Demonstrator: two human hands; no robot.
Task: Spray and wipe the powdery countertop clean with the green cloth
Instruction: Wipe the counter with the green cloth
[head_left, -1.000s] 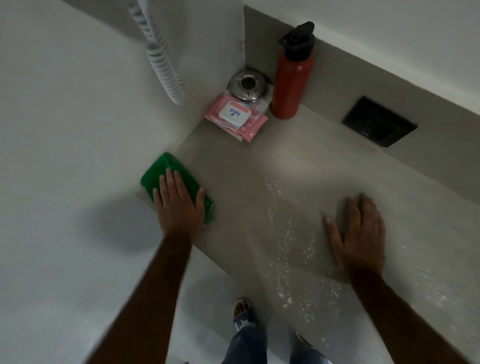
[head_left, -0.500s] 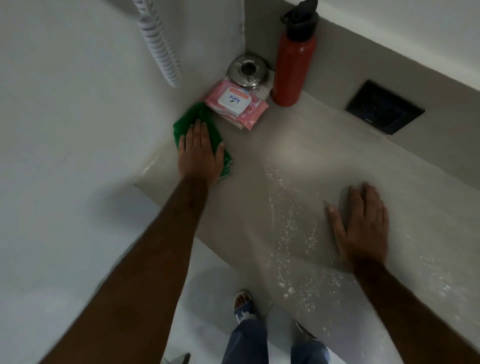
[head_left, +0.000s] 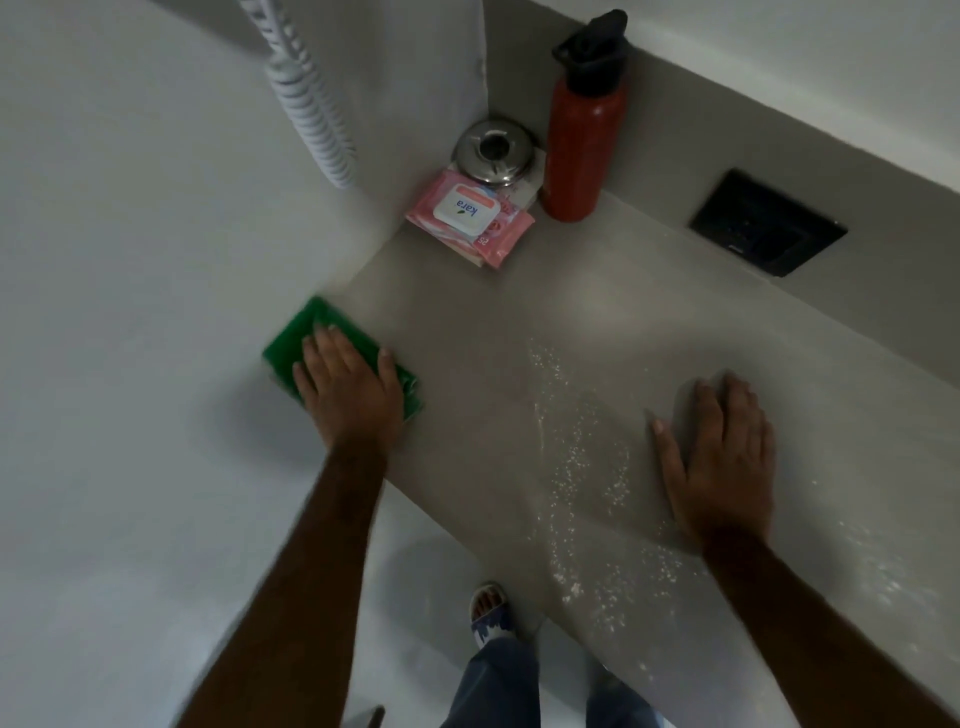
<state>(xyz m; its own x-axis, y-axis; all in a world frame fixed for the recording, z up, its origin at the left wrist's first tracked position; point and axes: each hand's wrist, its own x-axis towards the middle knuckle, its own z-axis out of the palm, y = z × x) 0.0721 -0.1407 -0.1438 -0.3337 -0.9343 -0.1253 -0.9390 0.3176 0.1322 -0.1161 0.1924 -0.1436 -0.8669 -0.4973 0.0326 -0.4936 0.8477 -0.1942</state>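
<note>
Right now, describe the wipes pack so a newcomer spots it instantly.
Look to the far corner of the countertop where the walls meet. The wipes pack lies flat there, before a metal lid and left of a red bottle. It alone is pink and soft.

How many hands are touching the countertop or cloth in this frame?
2. The left hand presses flat on the green cloth by the wall; the right hand rests flat on the countertop beside the powder.

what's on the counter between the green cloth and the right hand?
Head view: a band of white powder scattered on the countertop lies between the green cloth and the right hand; nothing else there.
</note>
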